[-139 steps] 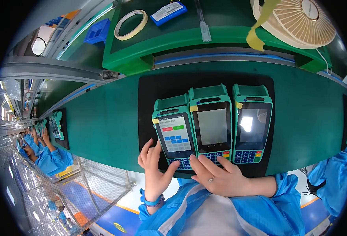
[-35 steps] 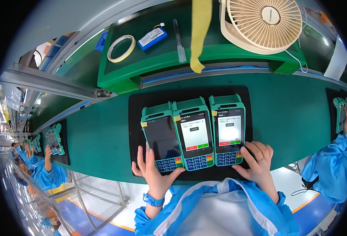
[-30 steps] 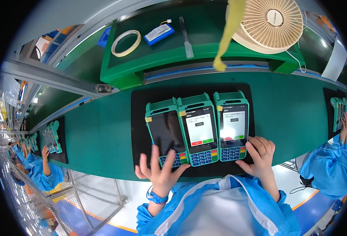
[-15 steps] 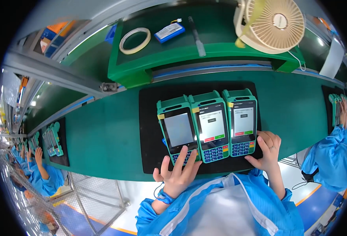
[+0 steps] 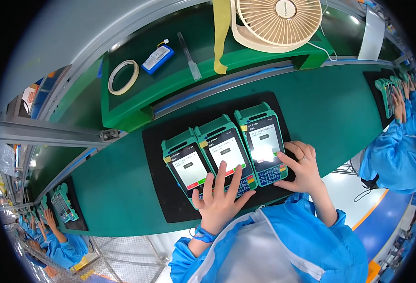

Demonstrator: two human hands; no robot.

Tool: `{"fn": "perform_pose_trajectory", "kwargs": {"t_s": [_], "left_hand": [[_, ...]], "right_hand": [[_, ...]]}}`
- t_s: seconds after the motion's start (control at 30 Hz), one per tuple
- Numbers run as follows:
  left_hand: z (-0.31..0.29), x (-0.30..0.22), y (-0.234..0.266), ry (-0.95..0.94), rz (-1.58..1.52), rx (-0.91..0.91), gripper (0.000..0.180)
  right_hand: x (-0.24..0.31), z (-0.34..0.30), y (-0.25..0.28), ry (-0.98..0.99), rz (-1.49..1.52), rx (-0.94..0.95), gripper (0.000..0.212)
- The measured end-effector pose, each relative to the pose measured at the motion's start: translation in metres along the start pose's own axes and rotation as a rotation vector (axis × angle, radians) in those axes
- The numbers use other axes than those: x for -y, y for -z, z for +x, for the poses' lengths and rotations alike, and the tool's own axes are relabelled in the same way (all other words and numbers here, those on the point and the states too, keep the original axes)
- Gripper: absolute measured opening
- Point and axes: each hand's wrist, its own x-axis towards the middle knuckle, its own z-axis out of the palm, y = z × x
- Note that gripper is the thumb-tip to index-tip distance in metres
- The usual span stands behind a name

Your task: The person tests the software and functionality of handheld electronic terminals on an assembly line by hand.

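Leaning slightly left, our three card terminals (image 5: 224, 150) lie on the black mat (image 5: 170, 200), long axes and tops pointing away from us. Our left hand (image 5: 218, 207) spreads released fingers over the left two; our right hand (image 5: 305, 170), also ungripping, flanks the right one. The left screen (image 5: 189, 170), blank before, now shows red and green buttons.

Three green keypad terminals (image 5: 226, 150), screens (image 5: 263, 144) lit, lie face-up side by side on a black mat (image 5: 154, 162).

1. A long green table (image 5: 113, 198) runs left to right.
2. A green shelf (image 5: 126, 111) stands on its far side.
3. Grey metal frame (image 5: 52, 132) at far left.
4. Wire mesh (image 5: 127, 254) near left.
5. White-and-blue floor (image 5: 347, 198), orange-lined, near right.
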Motion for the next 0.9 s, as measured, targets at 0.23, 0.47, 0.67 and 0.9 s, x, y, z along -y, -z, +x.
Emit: {"fn": "perform_pose_trajectory", "kwargs": {"t_s": [0.23,0.47,0.67,0.9], "left_hand": [[-0.016,0.013,0.007,0.056,0.067,0.001,0.065],[-0.035,0.033,0.016,0.195,0.215,-0.002,0.065],[-0.051,0.052,0.012,0.148,0.258,-0.097,0.055],[-0.077,0.208,0.051,0.288,0.375,0.011,0.031]], "right_hand": [[-0.004,-0.002,-0.002,-0.010,-0.024,0.058,0.063],[-0.010,-0.007,-0.007,0.038,0.045,-0.004,0.069],[-0.026,-0.008,-0.020,0.108,0.073,-0.014,0.069],[-0.059,-0.086,-0.001,-0.071,-0.092,-0.224,0.065]]}}
